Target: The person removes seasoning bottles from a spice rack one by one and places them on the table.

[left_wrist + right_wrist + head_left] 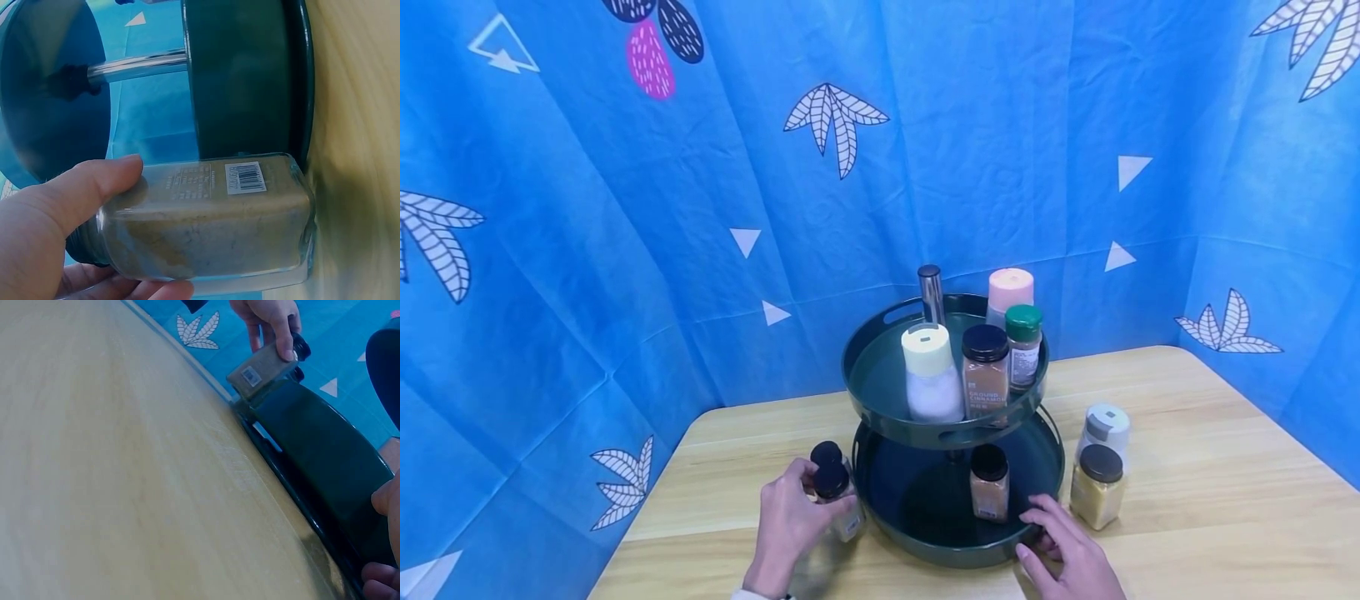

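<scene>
My left hand (797, 512) grips a square glass spice jar (212, 219) near its black lid, with fingers and thumb on opposite sides. Greyish-tan powder fills this jar, and a barcode label faces the left wrist camera. It stands just left of a dark green two-tier round tray (943, 554). Close behind it, a second black-lidded jar (825, 452) is mostly hidden. At the tray's front right, my right hand (1067, 554) holds the lower tier's rim between thumb and fingers. Inside that tier stands a small black-lidded jar (990, 492) of brown powder.
On the upper tier are a cream-capped shaker (934, 392), a ground cinnamon jar (985, 379), a green-lidded jar (1024, 354) and a pink-capped container (1010, 292). Right of the tray, a yellow-powder jar (1097, 496) and a white-capped shaker (1108, 429) stand on the wooden table (1210, 467).
</scene>
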Motion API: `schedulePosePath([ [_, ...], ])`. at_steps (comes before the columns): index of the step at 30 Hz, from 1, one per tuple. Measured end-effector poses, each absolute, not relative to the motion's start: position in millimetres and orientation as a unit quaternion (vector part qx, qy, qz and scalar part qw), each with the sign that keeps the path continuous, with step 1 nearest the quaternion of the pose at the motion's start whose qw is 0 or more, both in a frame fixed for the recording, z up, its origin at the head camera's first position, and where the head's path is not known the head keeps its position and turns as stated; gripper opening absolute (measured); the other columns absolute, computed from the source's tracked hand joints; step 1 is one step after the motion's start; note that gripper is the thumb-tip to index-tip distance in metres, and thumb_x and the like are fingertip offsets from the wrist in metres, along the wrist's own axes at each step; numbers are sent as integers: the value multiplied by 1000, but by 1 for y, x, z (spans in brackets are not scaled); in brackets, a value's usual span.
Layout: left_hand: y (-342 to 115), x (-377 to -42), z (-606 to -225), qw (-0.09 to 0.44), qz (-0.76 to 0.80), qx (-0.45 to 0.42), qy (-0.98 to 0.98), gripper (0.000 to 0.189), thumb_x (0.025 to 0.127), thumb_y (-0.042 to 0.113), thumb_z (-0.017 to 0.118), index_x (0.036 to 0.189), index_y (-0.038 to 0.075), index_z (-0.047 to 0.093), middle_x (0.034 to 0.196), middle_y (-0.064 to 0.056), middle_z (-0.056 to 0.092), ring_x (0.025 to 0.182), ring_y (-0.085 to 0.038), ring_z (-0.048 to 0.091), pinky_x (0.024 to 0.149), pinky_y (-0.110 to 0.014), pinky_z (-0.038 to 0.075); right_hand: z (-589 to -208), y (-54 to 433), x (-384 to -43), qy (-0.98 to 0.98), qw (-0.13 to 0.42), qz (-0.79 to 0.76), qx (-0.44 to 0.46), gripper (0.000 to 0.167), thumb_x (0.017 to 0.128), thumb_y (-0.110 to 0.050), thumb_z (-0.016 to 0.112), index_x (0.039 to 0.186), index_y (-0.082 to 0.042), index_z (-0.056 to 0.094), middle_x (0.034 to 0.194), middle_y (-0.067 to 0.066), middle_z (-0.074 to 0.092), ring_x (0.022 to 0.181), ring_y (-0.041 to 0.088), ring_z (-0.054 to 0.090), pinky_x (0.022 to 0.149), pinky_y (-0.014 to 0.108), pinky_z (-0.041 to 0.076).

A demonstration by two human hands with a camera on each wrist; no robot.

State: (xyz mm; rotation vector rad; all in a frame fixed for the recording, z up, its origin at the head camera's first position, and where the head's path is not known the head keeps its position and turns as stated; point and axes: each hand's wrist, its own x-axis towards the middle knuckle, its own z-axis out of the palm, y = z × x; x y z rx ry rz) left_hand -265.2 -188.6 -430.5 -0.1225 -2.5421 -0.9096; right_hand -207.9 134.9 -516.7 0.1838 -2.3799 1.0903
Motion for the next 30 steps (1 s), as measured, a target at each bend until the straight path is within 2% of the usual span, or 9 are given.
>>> schedulePosePath([
  [16,-189,-266,-439,207,-323,-50,-922,58,55,34,94,92,4,60,80,-3,66,72,-16,62,60,-31,52,-516,136,-208,-886,227,400,60,28,79,-21,80,104,-16,68,126,9,60,76,-1,53,63,21,52],
  [24,-189,-266,-444,201,-327,-47,-922,54,55,32,94,89,6,60,78,0,64,72,-14,61,61,-29,51,-517,135,-209,-883,241,398,64,28,78,-18,80,103,-16,68,125,8,61,75,-2,53,62,21,52],
  [30,-189,-265,-445,202,-331,-52,-920,53,55,30,94,87,7,59,77,1,64,72,-13,60,60,-28,50,-517,135,-208,-884,232,401,64,28,79,-20,80,103,-16,67,125,8,61,75,-2,53,62,21,52],
])
